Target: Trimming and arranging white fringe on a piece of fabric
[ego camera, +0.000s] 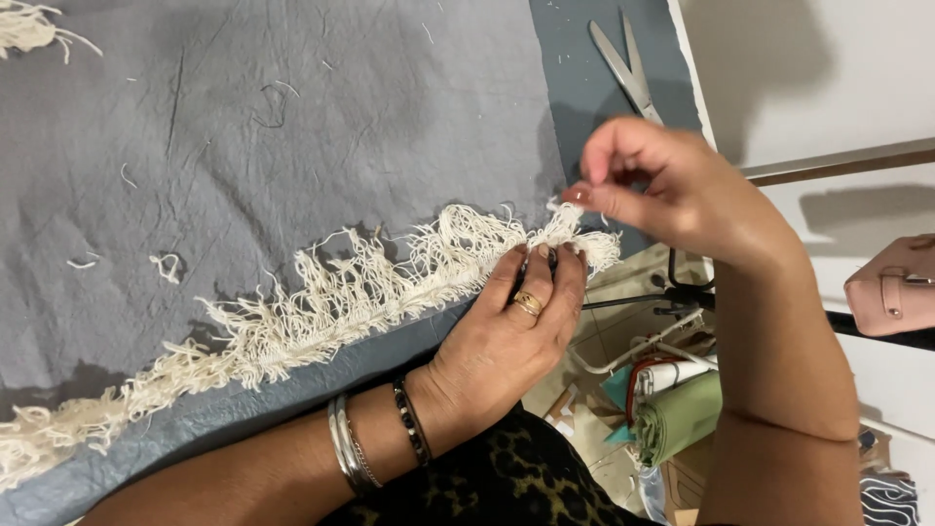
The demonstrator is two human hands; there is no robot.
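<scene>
A grey cloth (292,127) lies spread over a blue-grey table top. Along its near edge runs a cream fringe (321,302) of loose threads, from lower left up to the table's right corner. My left hand (506,331), with a gold ring and several bangles on the wrist, presses flat on the fringe's right end at the table edge. My right hand (672,190) hovers just above that end and pinches thin cream threads between thumb and forefinger.
Metal scissors (623,63) lie on the table's far right corner. More cream fringe (24,24) shows at the top left. Beyond the table edge, below, are green fabric rolls (682,414), cardboard and a pink bag (896,287).
</scene>
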